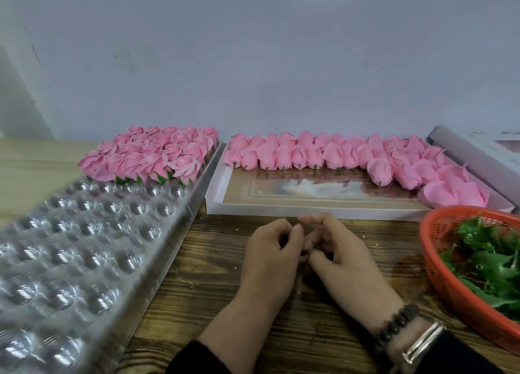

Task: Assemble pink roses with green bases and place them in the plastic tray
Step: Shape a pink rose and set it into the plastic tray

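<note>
Your clear plastic tray point(84, 233) of round cups lies at left, its far rows filled with finished pink roses point(152, 156) showing green bases. Unassembled pink rose heads point(323, 154) lie in rows in the white box point(213, 199); loose green bases point(489, 258) fill the red basket point(439, 272) at right.

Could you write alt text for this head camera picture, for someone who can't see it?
Two hands, left hand and right hand, meet with curled fingers over a dark wooden table. A clear plastic tray at left holds finished pink roses at its far end; unfinished rose buds fill a white box, green bases an orange basket.
</note>
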